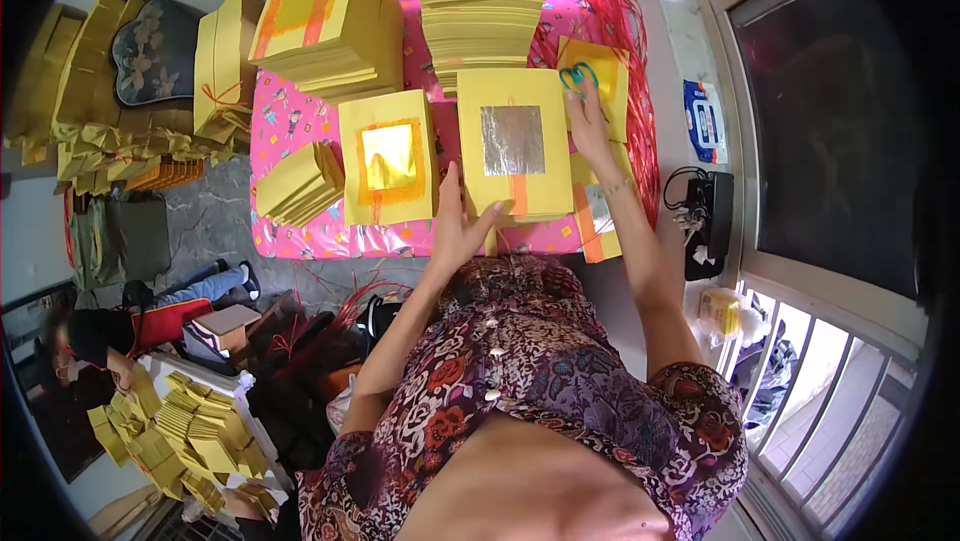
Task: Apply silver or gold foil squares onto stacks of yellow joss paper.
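In front of me lies a stack of yellow paper [478, 181] with a silver foil square on its top sheet. My left hand [462, 233] rests at its near left corner, fingers stretched along the side and thumb spread along the front edge. My right hand [588, 123] reaches past the stack's right side, its fingers closed at the teal handles of a pair of scissors [578, 73]. The scissors are over another yellow paper pile [606, 63]; their blades are mostly hidden. Left of the middle stack lies a yellow stack with a gold foil square [390, 156].
Tall yellow paper stacks [480, 11] stand at the back of the pink patterned tablecloth [300, 121]. Red strings [640, 91] hang along its right edge. More tied bundles [222, 61] sit at far left. Another person [110, 341] is at lower left, near yellow paper bundles [205, 426].
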`<state>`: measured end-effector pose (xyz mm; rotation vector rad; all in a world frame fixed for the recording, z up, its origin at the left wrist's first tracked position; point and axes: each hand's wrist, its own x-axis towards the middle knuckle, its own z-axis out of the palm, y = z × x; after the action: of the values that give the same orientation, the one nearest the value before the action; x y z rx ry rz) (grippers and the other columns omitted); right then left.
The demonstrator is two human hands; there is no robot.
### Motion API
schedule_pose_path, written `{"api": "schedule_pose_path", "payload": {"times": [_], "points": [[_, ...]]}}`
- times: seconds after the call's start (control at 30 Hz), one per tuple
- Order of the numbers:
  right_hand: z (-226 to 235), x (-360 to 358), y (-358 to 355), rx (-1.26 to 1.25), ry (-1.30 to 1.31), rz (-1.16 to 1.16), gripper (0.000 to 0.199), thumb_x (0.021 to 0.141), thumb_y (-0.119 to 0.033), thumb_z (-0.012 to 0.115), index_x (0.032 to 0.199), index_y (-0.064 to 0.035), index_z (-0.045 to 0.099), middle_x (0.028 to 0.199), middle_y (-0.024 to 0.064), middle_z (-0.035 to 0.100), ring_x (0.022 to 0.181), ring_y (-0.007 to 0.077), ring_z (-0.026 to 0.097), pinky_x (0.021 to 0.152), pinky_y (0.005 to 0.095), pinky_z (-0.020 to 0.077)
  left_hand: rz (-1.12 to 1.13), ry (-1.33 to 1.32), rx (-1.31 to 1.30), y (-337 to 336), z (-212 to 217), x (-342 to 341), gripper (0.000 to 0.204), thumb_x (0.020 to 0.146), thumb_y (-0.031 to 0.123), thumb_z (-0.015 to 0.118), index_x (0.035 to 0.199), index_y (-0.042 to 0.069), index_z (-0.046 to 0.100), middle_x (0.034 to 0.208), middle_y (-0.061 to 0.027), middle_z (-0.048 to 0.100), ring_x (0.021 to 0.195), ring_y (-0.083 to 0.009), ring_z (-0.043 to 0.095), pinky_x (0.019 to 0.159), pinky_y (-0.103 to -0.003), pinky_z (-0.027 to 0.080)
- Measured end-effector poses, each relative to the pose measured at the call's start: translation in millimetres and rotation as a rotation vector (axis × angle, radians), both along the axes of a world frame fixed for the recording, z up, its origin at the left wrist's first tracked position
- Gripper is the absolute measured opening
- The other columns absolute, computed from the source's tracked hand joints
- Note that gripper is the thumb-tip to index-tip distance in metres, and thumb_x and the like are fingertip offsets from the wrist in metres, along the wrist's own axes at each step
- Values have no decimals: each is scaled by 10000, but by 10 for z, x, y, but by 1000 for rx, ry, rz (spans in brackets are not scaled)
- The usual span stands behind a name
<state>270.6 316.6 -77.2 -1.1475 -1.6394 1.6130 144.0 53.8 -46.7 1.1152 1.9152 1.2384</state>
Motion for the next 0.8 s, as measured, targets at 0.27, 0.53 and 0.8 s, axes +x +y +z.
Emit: {"api": "schedule_pose_path", "payload": {"times": [0.27,0.53,0.8], "points": [[394,305,-868,-88,-79,29,742,1061,-431,378,1549,62,116,1616,222,197,1509,295,172,1211,346,166,-24,-30,18,88,-28,-21,853,982,342,601,1533,-91,114,1530,-306,290,1426,-398,302,1178,-440,238],[401,329,-861,-14,-77,42,713,1050,-368,443,1533,74,163,1568,250,286,1472,328,265,1193,372,219,-1,64,-28,77,85,-17,817,989,313,578,1523,-106,122,1519,-325,296,1416,-438,294,1174,-470,237],[1012,688,-884,668,-282,399,389,861,-256,722,1167,-58,587,1143,136,560,1104,317,547,963,402,451,-276,527,168,57,524,-92,479,782,164,796,1214,60,618,1210,-177,557,1123,-361,517,940,-423,463]]}}
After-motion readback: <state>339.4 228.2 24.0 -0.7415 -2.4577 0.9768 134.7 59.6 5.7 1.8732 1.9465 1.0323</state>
